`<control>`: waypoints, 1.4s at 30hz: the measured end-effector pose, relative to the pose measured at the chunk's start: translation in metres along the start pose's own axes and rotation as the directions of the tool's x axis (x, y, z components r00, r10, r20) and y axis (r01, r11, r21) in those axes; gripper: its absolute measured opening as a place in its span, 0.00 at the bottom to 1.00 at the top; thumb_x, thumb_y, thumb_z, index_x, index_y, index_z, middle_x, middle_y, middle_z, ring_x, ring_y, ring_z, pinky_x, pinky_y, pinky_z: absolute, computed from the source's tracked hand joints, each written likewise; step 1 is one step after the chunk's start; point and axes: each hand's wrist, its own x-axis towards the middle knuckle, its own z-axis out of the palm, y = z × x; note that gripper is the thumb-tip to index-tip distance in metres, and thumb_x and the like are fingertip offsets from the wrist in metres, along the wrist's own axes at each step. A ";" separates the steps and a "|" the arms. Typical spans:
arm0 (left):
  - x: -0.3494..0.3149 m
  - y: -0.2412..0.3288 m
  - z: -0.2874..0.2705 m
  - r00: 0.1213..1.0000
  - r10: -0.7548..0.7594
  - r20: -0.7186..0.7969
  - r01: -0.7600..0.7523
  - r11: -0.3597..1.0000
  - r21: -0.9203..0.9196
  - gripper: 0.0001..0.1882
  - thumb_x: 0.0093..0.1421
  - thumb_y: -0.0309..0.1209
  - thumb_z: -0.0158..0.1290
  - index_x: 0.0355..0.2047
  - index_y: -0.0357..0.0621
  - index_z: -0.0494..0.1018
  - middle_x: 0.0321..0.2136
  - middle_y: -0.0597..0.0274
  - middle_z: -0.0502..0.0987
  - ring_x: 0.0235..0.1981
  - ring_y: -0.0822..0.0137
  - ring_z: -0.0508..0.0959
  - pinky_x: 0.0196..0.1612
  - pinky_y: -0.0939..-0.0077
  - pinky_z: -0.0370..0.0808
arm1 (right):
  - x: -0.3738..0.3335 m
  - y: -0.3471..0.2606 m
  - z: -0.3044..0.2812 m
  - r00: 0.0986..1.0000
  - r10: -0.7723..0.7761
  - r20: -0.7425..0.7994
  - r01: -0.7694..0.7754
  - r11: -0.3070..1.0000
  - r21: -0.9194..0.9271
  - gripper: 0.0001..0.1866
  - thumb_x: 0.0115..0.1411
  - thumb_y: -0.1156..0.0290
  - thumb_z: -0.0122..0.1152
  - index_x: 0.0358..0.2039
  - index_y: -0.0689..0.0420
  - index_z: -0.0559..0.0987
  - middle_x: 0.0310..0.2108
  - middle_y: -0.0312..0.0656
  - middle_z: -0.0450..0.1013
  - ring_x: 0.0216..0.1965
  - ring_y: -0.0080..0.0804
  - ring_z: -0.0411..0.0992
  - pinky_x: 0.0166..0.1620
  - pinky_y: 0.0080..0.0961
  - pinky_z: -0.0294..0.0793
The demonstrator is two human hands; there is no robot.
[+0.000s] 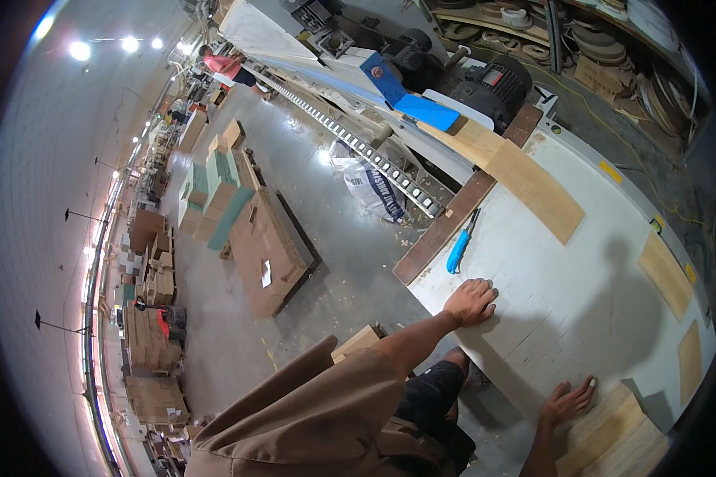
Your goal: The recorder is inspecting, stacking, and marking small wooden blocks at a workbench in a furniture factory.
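Observation:
My left hand (pixel 471 302) leans on the white tabletop (pixel 525 286) near its left edge. Its fingers are curled under, and nothing shows in them. Just beyond it lies a blue-handled knife or scraper (pixel 458 250) with a dark blade. My right hand (pixel 569 401) rests on the tabletop at the near end, fingers stretched out, next to a stack of thin wooden strips (pixel 612 437). Farther off, a wooden strip (pixel 537 191) lies on the table, its far end leading beneath a blue metal guard (pixel 426 110) on the machine.
A brown bar (pixel 445 226) crosses the table's far end. Dark motors (pixel 497 87) sit behind it. Two short wooden pieces (pixel 665 274) lie along the right edge. On the floor at left are a white sack (pixel 370 187) and a pallet (pixel 266 254). Another person (pixel 227 67) stands far off.

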 end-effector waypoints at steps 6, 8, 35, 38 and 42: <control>-0.002 -0.004 -0.001 1.000 -0.010 -0.006 0.010 1.000 0.008 0.17 0.61 0.38 0.58 0.47 0.46 0.72 0.43 0.53 0.73 0.50 0.52 0.75 0.57 0.55 0.72 | 0.000 -0.005 0.005 0.998 -0.009 -0.063 0.010 1.000 0.014 0.35 0.70 0.54 0.53 0.73 0.55 0.64 0.73 0.49 0.61 0.73 0.50 0.59 0.71 0.50 0.58; 0.001 -0.002 -0.001 1.000 -0.014 0.016 0.014 1.000 0.005 0.18 0.60 0.38 0.58 0.47 0.46 0.72 0.44 0.53 0.73 0.50 0.52 0.75 0.57 0.55 0.72 | 0.001 -0.001 0.007 0.995 -0.015 -0.103 0.016 1.000 0.015 0.35 0.69 0.55 0.54 0.73 0.55 0.64 0.73 0.49 0.61 0.73 0.50 0.59 0.71 0.50 0.58; -0.007 -0.021 0.026 1.000 0.001 -0.023 -0.001 1.000 0.016 0.21 0.56 0.37 0.65 0.46 0.41 0.77 0.47 0.42 0.79 0.52 0.39 0.78 0.57 0.44 0.73 | 0.009 -0.020 -0.013 0.993 0.120 -0.003 -0.117 0.968 0.221 0.42 0.52 0.61 0.66 0.68 0.59 0.68 0.68 0.52 0.65 0.68 0.56 0.61 0.73 0.50 0.57; -0.003 -0.021 0.031 1.000 -0.004 -0.031 0.005 0.999 0.032 0.19 0.55 0.35 0.63 0.46 0.42 0.77 0.48 0.42 0.79 0.53 0.39 0.76 0.57 0.43 0.72 | 0.007 -0.016 -0.009 0.989 0.143 0.045 -0.149 0.973 0.179 0.44 0.52 0.60 0.69 0.69 0.61 0.67 0.68 0.54 0.65 0.69 0.58 0.60 0.73 0.53 0.56; -0.013 -0.040 0.033 0.993 0.089 -0.079 -0.073 0.979 0.188 0.17 0.54 0.32 0.61 0.44 0.40 0.76 0.47 0.40 0.78 0.51 0.38 0.76 0.54 0.43 0.72 | 0.017 -0.035 -0.034 0.982 0.134 0.130 -0.159 0.967 0.198 0.43 0.56 0.55 0.68 0.69 0.60 0.67 0.68 0.53 0.64 0.70 0.56 0.60 0.72 0.54 0.56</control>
